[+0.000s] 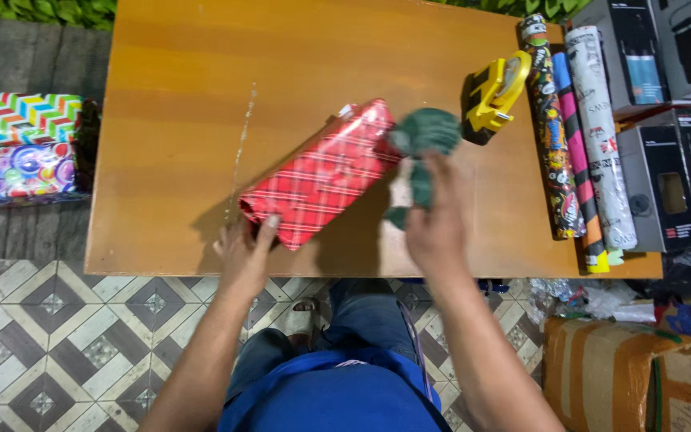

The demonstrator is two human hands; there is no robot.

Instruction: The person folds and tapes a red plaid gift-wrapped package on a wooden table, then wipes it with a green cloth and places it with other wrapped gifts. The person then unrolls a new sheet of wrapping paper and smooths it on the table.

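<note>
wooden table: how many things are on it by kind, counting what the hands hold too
Red plaid wrapped box, steadied by the left hand: 1
Green ribbon bow, held by the right hand: 1
Yellow tape dispenser: 1
Rolls of wrapping paper: 3
Total on the wooden table: 6

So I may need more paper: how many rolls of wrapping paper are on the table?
3, side by side at the table's right edge: a dark patterned roll, a pink-striped roll, a white printed roll. More may be hidden.
</note>
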